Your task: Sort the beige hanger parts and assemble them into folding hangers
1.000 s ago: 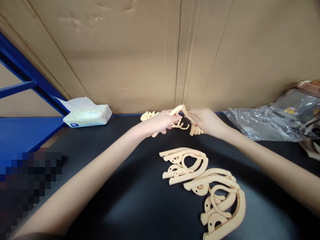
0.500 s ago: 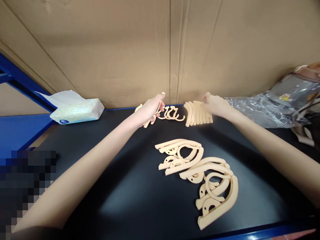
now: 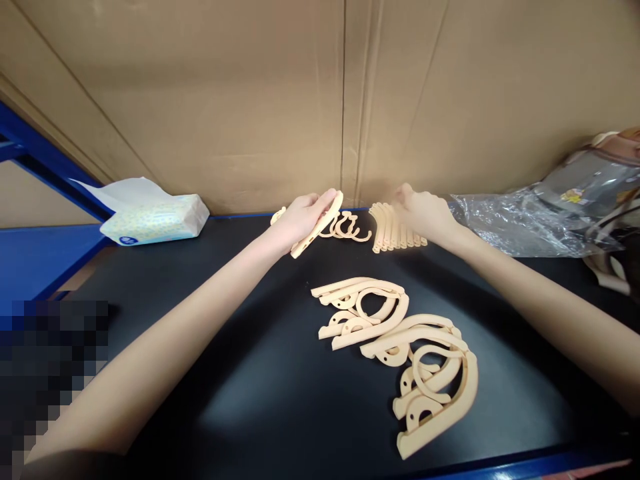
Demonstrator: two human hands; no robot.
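My left hand (image 3: 303, 217) is closed around a beige curved hanger arm (image 3: 317, 230), held tilted above the far side of the table. Just behind it lie several loose beige hanger hooks (image 3: 345, 227), partly covered by the hand. My right hand (image 3: 423, 213) is over the right part of a row of curved hanger arms (image 3: 387, 230); its fingertips are blurred, and whether they hold a piece cannot be made out. Nearer to me, several folded beige hangers (image 3: 437, 427) lie overlapping, each with curved arms and a hook.
A tissue pack (image 3: 155, 220) with a sheet sticking out lies at the far left. Clear plastic bags (image 3: 530, 223) and a transparent bag (image 3: 580, 180) lie at the far right. Cardboard (image 3: 225, 100) walls off the back of the black table (image 3: 260, 393).
My left hand has turned, so the hanger arm in it now shows along its length. My right hand has shifted slightly left over the row. The folded hangers have stayed put.
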